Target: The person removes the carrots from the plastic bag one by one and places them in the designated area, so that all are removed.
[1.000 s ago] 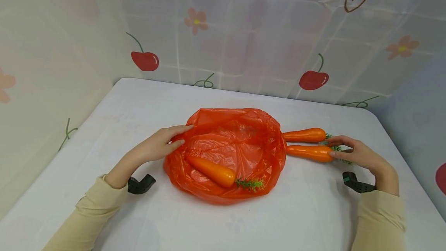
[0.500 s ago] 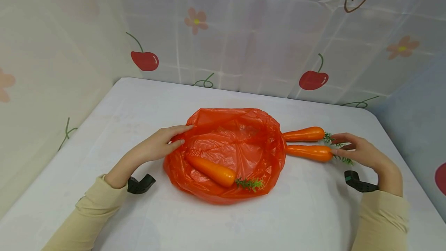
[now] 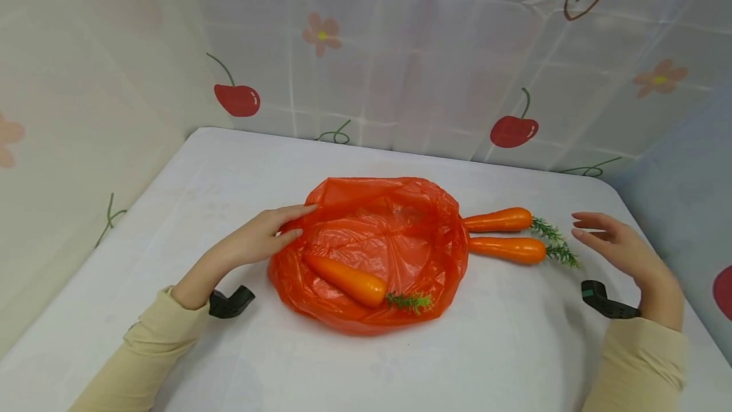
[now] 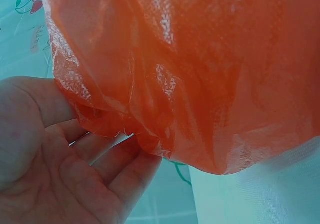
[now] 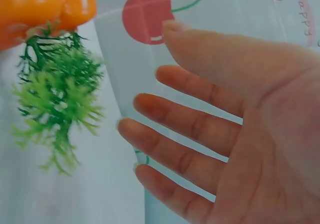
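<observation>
A red plastic bag [image 3: 389, 240] lies on the table with its mouth spread wide. Curled over its left rim, my left hand [image 3: 265, 235] holds the bag; in the left wrist view the plastic [image 4: 165, 73] hides the fingertips. One carrot [image 3: 351, 281] with a green top lies inside along the bag's near side. Two more carrots, a rear one [image 3: 500, 220] and a front one [image 3: 509, 250], lie outside at the right, their tips against the bag's right side. My right hand [image 3: 620, 243], fingers apart and holding nothing, hovers just right of their green tops [image 5: 60, 83].
The white table [image 3: 400, 374] has a back edge close to a hanging cloth [image 3: 400, 81] printed with cherries, flowers and hearts. More cloth hangs at the left and right sides. A black wrist camera [image 3: 606, 299] sits under my right wrist, another [image 3: 229, 302] under my left.
My right hand has let go of the carrots' green tops and drawn back to the right. The left hand and the bag have stayed where they were.
</observation>
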Available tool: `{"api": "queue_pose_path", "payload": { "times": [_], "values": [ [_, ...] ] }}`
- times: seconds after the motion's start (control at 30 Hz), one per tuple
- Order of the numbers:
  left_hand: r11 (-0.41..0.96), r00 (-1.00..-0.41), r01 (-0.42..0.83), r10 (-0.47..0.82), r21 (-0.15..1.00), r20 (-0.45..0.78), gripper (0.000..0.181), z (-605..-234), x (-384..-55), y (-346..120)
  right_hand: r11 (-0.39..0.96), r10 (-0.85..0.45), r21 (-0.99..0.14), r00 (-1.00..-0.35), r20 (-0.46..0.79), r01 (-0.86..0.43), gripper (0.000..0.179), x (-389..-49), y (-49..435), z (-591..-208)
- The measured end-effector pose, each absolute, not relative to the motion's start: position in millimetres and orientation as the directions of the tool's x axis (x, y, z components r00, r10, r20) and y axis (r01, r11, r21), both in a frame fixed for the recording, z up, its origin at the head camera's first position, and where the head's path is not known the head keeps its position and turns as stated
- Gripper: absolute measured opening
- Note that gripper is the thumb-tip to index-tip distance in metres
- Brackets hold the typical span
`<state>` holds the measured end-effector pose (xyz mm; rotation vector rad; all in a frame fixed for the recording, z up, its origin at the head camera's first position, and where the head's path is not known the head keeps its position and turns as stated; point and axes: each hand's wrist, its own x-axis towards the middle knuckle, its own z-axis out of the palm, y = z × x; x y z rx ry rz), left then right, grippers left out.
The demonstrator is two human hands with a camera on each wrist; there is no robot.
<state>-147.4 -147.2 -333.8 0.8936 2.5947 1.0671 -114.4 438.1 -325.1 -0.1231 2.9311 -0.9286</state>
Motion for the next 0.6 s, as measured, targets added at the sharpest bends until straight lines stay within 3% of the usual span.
{"api": "queue_pose_path", "payload": {
  "times": [0.13,0.33,0.6],
  "values": [
    [0.561,-0.801,0.451,0.597,0.694,0.037,0.049,-334.2,-147.0,-147.4,0.788,-0.025,-0.613,-0.998,0.06,-0.057,0.042,-107.2,448.8,-320.8],
    [0.567,-0.802,0.447,0.596,0.692,0.029,0.049,-333.0,-147.2,-146.1,0.786,0.122,-0.618,-0.982,0.143,0.007,0.053,-101.1,439.6,-305.5],
    [0.578,-0.808,0.435,0.589,0.69,0.016,0.049,-331.7,-146.4,-145.9,0.782,0.147,-0.622,-0.956,0.254,-0.045,0.048,-98.0,398.5,-273.0]
  ]
}}
